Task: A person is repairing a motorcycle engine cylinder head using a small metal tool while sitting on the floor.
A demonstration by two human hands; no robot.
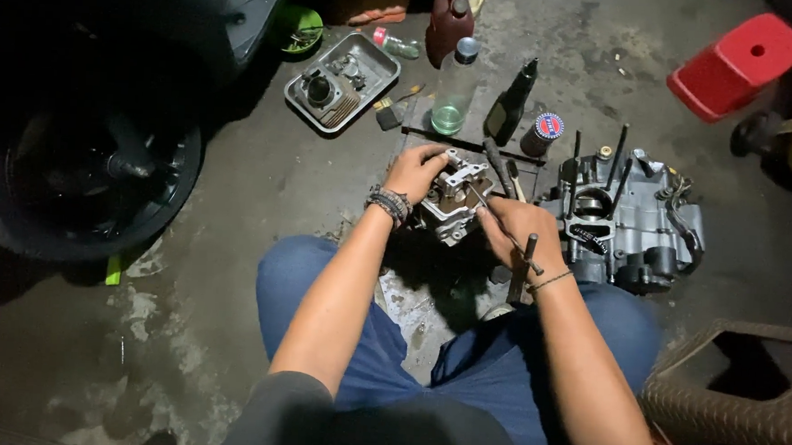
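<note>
Cylinder head: dull silver-grey. Engine crankcase: grey metal, black studs. Tray: silver. Stool: red. Bottle: clear, green liquid at its base. Tin: red-and-blue lid. Jeans: blue. Floor: grey, stained concrete.

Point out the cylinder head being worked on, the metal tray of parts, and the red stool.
cylinder head [451, 203], head view, on its metal body between the hands.
metal tray [379, 64], head view, on its right rim.
red stool [734, 64], head view, on its top face.

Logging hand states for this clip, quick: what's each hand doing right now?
Left hand: gripping the cylinder head, steadying it.
Right hand: closed on a thin metal tool poking into the head.
</note>
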